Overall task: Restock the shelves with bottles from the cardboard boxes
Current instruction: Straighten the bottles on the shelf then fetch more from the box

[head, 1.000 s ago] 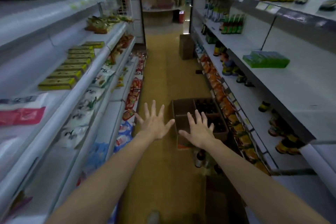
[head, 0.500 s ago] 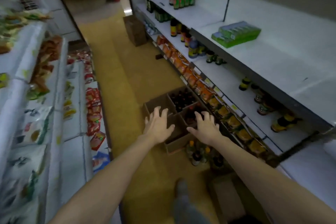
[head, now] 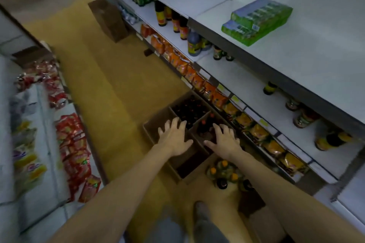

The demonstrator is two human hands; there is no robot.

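My 2 hands reach out over an open cardboard box (head: 158, 124) on the yellow aisle floor (head: 110, 85), the left hand (head: 174, 137) and right hand (head: 224, 140) both spread wide, fingers straight, holding nothing. Dark bottles (head: 188, 109) fill the box's far compartments. Just near of it, orange-capped bottles (head: 224, 171) stand on the floor. To the right, white shelves (head: 286, 49) carry a few bottles and a green pack (head: 256, 20).
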